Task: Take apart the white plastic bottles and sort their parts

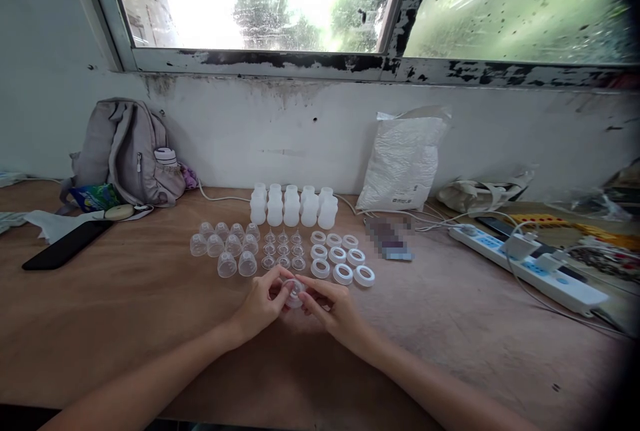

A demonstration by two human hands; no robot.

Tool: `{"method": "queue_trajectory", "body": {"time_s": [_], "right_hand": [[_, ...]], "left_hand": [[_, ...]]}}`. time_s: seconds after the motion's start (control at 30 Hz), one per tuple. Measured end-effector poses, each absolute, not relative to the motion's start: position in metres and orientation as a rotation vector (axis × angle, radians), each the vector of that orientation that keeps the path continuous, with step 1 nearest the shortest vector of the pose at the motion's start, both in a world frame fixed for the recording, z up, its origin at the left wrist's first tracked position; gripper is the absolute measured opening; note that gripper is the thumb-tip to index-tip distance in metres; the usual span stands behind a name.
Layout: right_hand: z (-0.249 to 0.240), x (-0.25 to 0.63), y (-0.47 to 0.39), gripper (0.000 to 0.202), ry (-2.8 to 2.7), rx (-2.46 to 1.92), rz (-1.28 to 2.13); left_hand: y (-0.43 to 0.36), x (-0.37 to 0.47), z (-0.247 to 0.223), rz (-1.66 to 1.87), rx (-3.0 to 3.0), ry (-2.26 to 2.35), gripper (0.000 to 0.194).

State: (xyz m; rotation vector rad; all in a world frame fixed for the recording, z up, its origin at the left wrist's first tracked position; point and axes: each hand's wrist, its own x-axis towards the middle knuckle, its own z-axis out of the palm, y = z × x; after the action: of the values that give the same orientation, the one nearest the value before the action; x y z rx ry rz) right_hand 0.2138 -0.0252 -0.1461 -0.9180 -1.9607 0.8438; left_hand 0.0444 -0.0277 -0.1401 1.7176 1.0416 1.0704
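Brown tabletop (125,311) runs under a stained white wall (280,124), and from where I sit I read it left to right. First comes a grey backpack (125,151), then clear domed caps (227,265) in rows. My left hand (260,304) pinches the near side of a translucent bottle teat (294,293), held just in front of the small clear teats (283,249) and frosted bottles (292,211). My right hand (336,307) closes thumb and fingers on its other side, so both grips are clamped on the one piece; whether a collar surrounds it, I can't tell. White ring collars (337,255) stand just beyond, a power strip (530,271) far right. I judge the teat very light, its centre soft and easily dented, slightly grippy rather than fragile. I'd take hold by the rim, at opposite edges, and leave the tip unsqueezed.
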Motion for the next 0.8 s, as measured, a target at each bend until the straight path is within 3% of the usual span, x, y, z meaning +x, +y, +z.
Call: {"method": "queue_trajectory", "body": {"time_s": [0.23, 0.8], "right_hand": [[-0.147, 0.211, -0.027, 0.032, -1.915, -0.86, 0.926], [-0.151, 0.217, -0.019, 0.03, -2.06, -0.916, 0.739]], "left_hand": [[-0.025, 0.043, -0.147, 1.021, 1.729, 1.07, 0.021], [-0.02, 0.044, -0.156, 0.908, 1.803, 1.09, 0.022]]}}
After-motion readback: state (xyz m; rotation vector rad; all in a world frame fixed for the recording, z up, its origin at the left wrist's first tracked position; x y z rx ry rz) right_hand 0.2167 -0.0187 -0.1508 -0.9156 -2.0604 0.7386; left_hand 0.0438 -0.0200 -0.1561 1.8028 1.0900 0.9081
